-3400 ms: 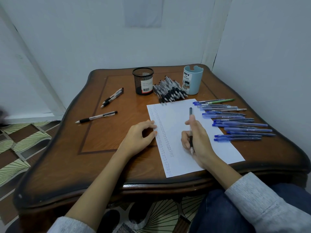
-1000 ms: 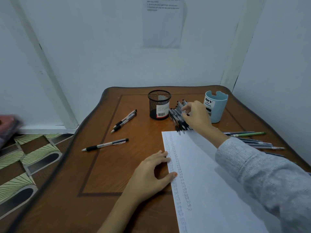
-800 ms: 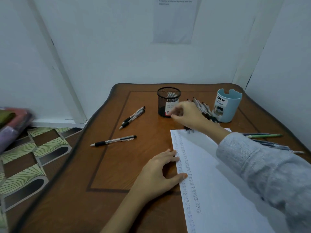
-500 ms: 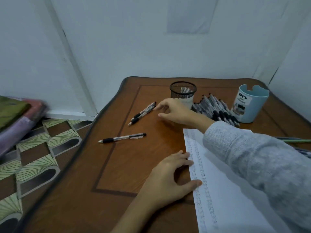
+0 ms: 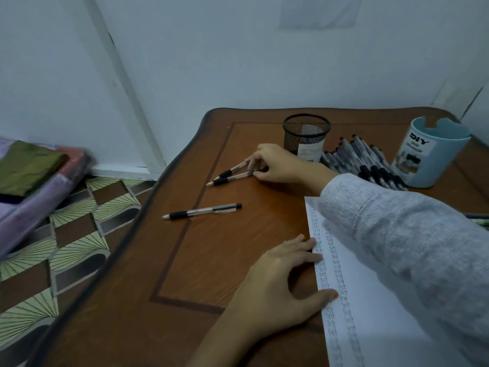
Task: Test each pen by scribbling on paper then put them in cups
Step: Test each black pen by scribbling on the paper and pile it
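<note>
My right hand [image 5: 280, 165] reaches across the wooden table [image 5: 211, 260], thumb and index finger pinching the rear ends of two black-grip pens [image 5: 230, 174] left of the black mesh cup [image 5: 305, 133]. A third black-grip pen [image 5: 201, 211] lies alone nearer the left edge. Fingers spread, my left hand [image 5: 285, 282] rests on the left edge of the white paper [image 5: 370, 313], which carries columns of scribbles. A pile of black pens [image 5: 370, 165] lies between the mesh cup and the light-blue cup [image 5: 434, 154]. My grey sleeve hides most of the paper's right side.
The curved left table edge drops to a patterned tile floor [image 5: 66, 247]. Folded fabric [image 5: 29, 176] lies on the floor at far left. White walls close the back. A few pens [image 5: 479, 218] peek out at the right border.
My right hand left the paper, passed over the black pen pile and moved left past the mesh cup onto the two pens. The view swung left. My left hand stayed on the paper.
</note>
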